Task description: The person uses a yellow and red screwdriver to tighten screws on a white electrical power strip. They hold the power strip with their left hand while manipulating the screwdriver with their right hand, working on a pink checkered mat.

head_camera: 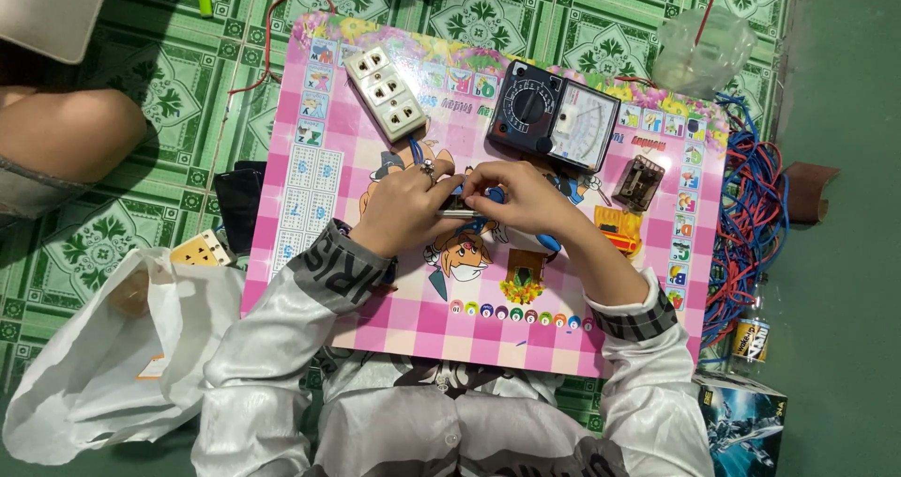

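The scene is brightly and evenly lit from overhead, colours saturated, with only soft, short shadows under the hands (469, 205) and along the pink board (319, 280). Mild glare sits on the satin sleeves (272, 327) and the white bag (94, 383), which nearly blows out. Focus holds at the centre; the wide lens bends and softens the frame edges slightly.

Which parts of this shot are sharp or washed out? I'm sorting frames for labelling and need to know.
Head view: the meter and white socket strip on the pink board are sharp; the left hand and right hand hide the small metal part; the white bag looks bright, near overexposed; shadows are soft.
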